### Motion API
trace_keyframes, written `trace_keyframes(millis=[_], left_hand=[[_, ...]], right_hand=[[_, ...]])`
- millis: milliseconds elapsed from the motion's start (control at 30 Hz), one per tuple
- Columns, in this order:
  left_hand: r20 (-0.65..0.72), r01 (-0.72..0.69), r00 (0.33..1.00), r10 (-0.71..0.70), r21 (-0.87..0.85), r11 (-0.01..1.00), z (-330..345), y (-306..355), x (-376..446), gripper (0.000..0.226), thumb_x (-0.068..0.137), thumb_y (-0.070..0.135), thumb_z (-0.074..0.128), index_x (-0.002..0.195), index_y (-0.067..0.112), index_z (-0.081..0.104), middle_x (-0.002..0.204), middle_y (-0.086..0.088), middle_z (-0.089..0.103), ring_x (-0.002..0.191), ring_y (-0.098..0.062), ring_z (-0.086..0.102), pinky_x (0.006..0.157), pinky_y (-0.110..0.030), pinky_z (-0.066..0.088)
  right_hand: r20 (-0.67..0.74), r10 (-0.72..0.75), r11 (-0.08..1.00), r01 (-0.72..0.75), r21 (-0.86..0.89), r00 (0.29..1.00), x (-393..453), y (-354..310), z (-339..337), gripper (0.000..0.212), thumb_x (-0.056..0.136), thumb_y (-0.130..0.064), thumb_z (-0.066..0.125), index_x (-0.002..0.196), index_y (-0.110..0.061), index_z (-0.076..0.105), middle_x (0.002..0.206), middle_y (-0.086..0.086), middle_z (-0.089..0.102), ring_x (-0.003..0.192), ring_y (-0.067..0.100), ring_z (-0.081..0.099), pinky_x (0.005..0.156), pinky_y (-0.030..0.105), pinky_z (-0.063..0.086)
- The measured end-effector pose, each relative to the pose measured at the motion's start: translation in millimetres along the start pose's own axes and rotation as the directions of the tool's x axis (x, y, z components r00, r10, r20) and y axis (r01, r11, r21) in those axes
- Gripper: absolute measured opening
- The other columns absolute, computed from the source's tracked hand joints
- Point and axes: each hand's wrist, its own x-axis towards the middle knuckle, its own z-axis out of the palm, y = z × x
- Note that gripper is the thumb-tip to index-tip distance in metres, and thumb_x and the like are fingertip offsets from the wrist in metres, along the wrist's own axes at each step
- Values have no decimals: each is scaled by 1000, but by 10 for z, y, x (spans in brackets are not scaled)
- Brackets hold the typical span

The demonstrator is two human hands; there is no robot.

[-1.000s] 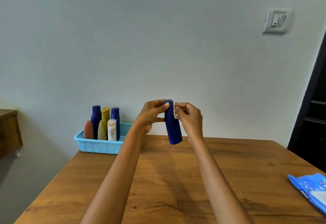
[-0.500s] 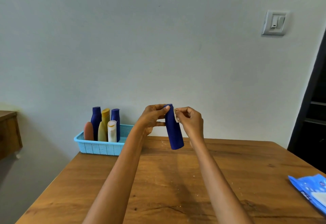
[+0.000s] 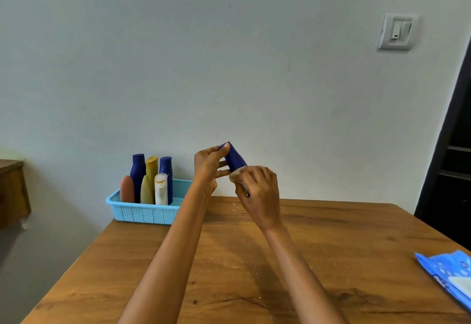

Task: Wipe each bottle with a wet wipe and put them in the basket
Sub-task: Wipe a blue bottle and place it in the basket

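Observation:
I hold a dark blue bottle [image 3: 235, 158] tilted in the air above the far part of the wooden table [image 3: 331, 260]. My left hand [image 3: 207, 168] pinches its upper end. My right hand [image 3: 260, 191] covers its lower end and presses a crumpled white wet wipe [image 3: 235, 175] against it. A light blue basket [image 3: 147, 212] stands at the table's far left corner with several bottles upright in it: two dark blue [image 3: 137, 170], a yellow one [image 3: 152, 167], an orange one [image 3: 126, 189], an olive one [image 3: 147, 191] and a white one [image 3: 161, 189].
A blue pack of wet wipes [image 3: 451, 275] lies at the table's right edge. A wall with a light switch [image 3: 397, 32] rises right behind the table. A wooden cabinet [image 3: 12, 191] is at the left and a dark doorway [image 3: 453, 158] at the right.
My right hand slid with the wipe from the top of the bottle down to its lower end. The bottle tipped from near upright to a slant, its bottom towards me.

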Motion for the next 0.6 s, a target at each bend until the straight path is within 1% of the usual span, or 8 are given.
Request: trace_keyframes(millis=[67, 167, 267, 333, 400, 500, 567, 600], left_hand=[[7, -4, 1000, 4, 3, 1000, 16, -5, -1, 22, 86, 20, 67, 104, 9, 59, 91, -6, 67, 79, -21, 68, 53, -29, 57], [65, -20, 998, 18, 32, 999, 39, 13, -2, 16, 86, 21, 68, 97, 11, 63, 87, -6, 70, 72, -18, 71, 52, -27, 55], [207, -20, 978, -13, 155, 988, 48, 13, -33, 17, 85, 21, 69, 97, 9, 67, 79, -5, 72, 67, -17, 72, 52, -27, 54], [286, 4, 956, -67, 214, 977, 55, -11, -56, 20, 85, 22, 69, 97, 7, 68, 80, -7, 72, 69, -19, 72, 55, -30, 56], [302, 19, 949, -87, 221, 975, 59, -10, -65, 21, 84, 23, 70, 97, 6, 69, 81, -7, 72, 70, -20, 72, 56, -31, 56], [287, 5, 956, -67, 209, 978, 45, 20, -43, 15, 84, 22, 70, 93, 10, 69, 80, -5, 72, 69, -19, 72, 55, -29, 55], [283, 9, 957, -62, 184, 983, 24, 40, -40, 12, 85, 21, 69, 92, 11, 69, 78, -3, 73, 69, -19, 72, 55, -29, 55], [280, 13, 958, -62, 173, 985, 13, 49, -40, 13, 85, 21, 69, 93, 10, 69, 78, -3, 73, 70, -19, 72, 55, -29, 55]], right_hand=[[-16, 43, 998, -42, 51, 999, 17, -14, -1, 38, 72, -18, 80, 106, -11, 65, 105, 7, 65, 97, 24, 61, 81, 32, 51], [-20, 135, 975, -129, 183, 991, 116, -40, -62, 33, 77, -20, 76, 106, -12, 64, 104, 6, 63, 94, 21, 58, 76, 27, 51], [-43, 226, 928, -202, 313, 973, 192, -67, -118, 22, 84, -25, 69, 102, -13, 64, 100, 3, 61, 90, 15, 57, 70, 22, 51], [-67, 282, 893, -237, 383, 957, 221, -67, -139, 17, 86, -23, 67, 100, -13, 64, 97, 1, 61, 88, 13, 57, 68, 20, 50], [-65, 323, 858, -263, 442, 944, 237, -62, -145, 16, 87, -22, 67, 99, -12, 64, 97, 1, 60, 89, 11, 57, 69, 18, 49], [-29, 370, 796, -301, 525, 929, 250, -78, -129, 16, 87, -24, 65, 99, -14, 63, 100, -1, 61, 90, 7, 57, 71, 12, 46], [18, 422, 722, -348, 599, 907, 268, -85, -113, 15, 89, -24, 62, 102, -16, 60, 101, -3, 61, 91, 6, 57, 71, 8, 45], [64, 451, 670, -385, 635, 890, 273, -78, -107, 15, 91, -25, 59, 104, -16, 58, 102, -4, 62, 92, 6, 58, 69, 8, 45]])
